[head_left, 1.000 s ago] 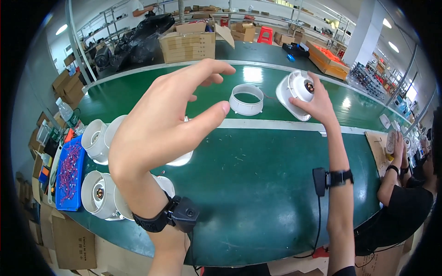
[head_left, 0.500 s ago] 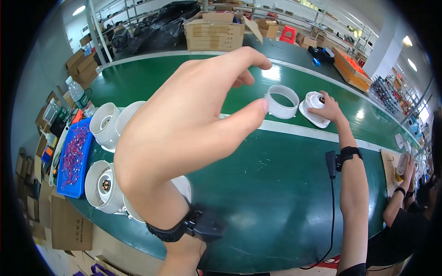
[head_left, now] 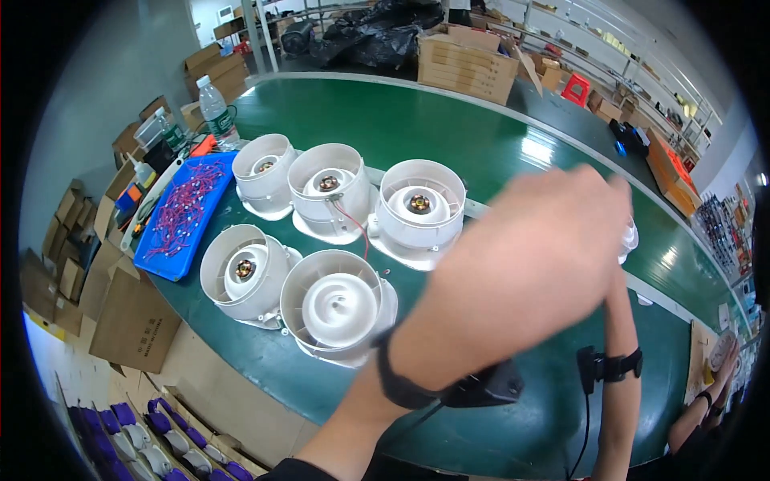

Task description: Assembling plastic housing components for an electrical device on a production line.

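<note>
My left hand (head_left: 529, 240) reaches across to the right, smeared by motion, with its fingers turned away from view. Behind it, my right forearm (head_left: 619, 321) comes up and the right hand is hidden. The edge of a white plastic part (head_left: 631, 241) shows beside the hidden right hand. Left of my left hand stand several white round fan housings on flat bases. The nearest housing (head_left: 377, 309) has a plain white hub, while another housing (head_left: 419, 232) by my left wrist shows a copper-coloured motor centre. A red wire hangs from the housing (head_left: 329, 188) behind them.
A blue tray (head_left: 156, 262) of red-purple wires lies at the left, near a water bottle (head_left: 215, 108). A white strip crosses the green table (head_left: 385, 108). Cardboard boxes (head_left: 469, 68) stand at the back. Another person's hand (head_left: 726, 370) is at the far right.
The view has turned left, bringing the whole group of housings into sight. My left hand has moved right, in front of my right hand, and now hides the white ring seen before.
</note>
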`<state>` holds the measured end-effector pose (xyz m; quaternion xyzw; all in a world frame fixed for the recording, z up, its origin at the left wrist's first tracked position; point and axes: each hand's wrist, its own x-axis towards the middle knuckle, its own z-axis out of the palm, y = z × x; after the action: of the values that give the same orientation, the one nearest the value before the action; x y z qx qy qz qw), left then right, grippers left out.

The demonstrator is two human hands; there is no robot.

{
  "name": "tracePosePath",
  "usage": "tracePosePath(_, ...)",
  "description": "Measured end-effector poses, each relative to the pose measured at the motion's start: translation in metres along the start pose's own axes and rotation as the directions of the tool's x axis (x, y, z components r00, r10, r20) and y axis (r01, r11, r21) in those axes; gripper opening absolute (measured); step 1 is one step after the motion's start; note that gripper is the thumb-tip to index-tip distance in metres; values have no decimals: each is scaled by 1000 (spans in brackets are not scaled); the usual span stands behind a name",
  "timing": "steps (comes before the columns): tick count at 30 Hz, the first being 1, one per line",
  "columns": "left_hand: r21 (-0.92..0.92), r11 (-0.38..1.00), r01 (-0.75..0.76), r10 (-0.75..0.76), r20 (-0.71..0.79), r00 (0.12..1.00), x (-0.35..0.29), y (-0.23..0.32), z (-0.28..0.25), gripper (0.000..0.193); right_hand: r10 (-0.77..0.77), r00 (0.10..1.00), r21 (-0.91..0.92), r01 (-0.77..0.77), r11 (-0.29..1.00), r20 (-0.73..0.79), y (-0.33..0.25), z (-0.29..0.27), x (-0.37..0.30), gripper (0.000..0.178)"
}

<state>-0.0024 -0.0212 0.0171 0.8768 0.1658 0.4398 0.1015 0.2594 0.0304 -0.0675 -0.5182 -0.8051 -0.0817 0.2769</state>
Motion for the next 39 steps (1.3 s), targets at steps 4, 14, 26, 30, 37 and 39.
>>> tracePosePath(4,152,978,-142,142,14,990,-14,19,18,23,-448,894,215,434,875,19,-94,48,37,47)
tracePosePath(14,-148,988,-49,105,394,913,6,47,25,26,-246,904,-6,265,964,350,-122,30,16,27)
tracePosePath(26,-155,949,275,-194,400,896,22,48,22,54,105,961,319,-186,929,255,-111,-10,-30,23)
tracePosePath(30,-122,955,270,-198,418,887,20,47,19,55,41,981,561,-143,815,191,-128,36,-19,22)
tracePosePath(37,-109,944,310,-235,435,869,17,47,4,54,86,782,186,-251,950,618,-112,1,-14,22)
tracePosePath(39,-119,945,305,-223,448,866,22,46,13,54,102,781,149,-243,958,616,-94,-23,-31,23)
